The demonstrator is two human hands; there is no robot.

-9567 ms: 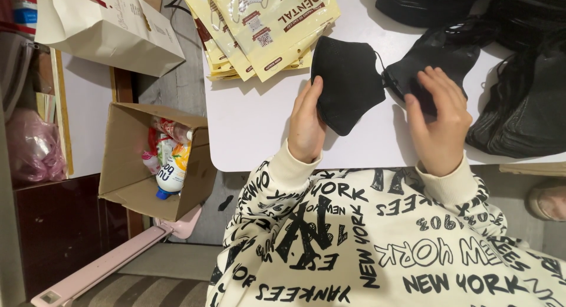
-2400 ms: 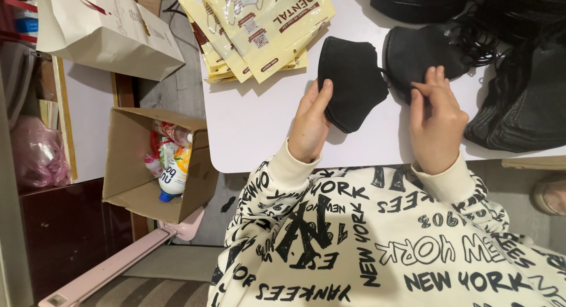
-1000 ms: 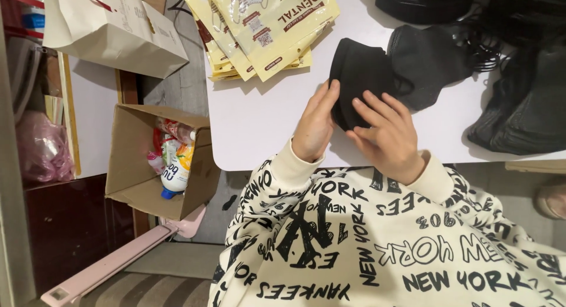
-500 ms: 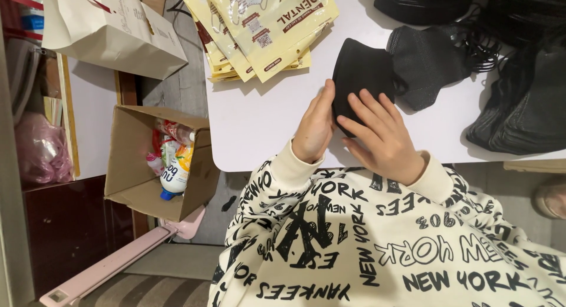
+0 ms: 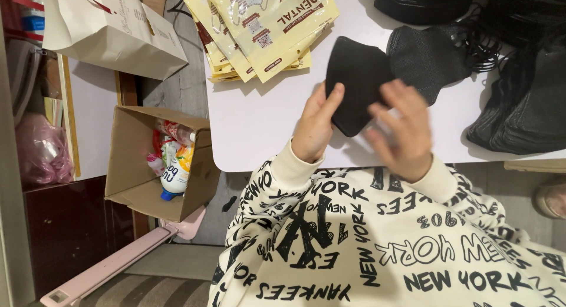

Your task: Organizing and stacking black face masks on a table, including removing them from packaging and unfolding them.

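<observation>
- Black face mask [image 5: 355, 83] lies folded near the white table's [image 5: 265, 130] front edge.
- Left hand [image 5: 314, 128] pinches its lower edge; keep it flat.
- Right hand [image 5: 402, 130] hovers, fingers spread, gripping nothing.

Black mask [image 5: 356, 83], cream pouches [image 5: 268, 27], white table [image 5: 259, 124].

I see a white tabletop [image 5: 265, 130]. On it lie a fan of yellow pouches [image 5: 259, 30], a black mask [image 5: 356, 83], a second mask [image 5: 433, 56] beside it, and stacks of black masks [image 5: 525, 106] along the right edge.
</observation>
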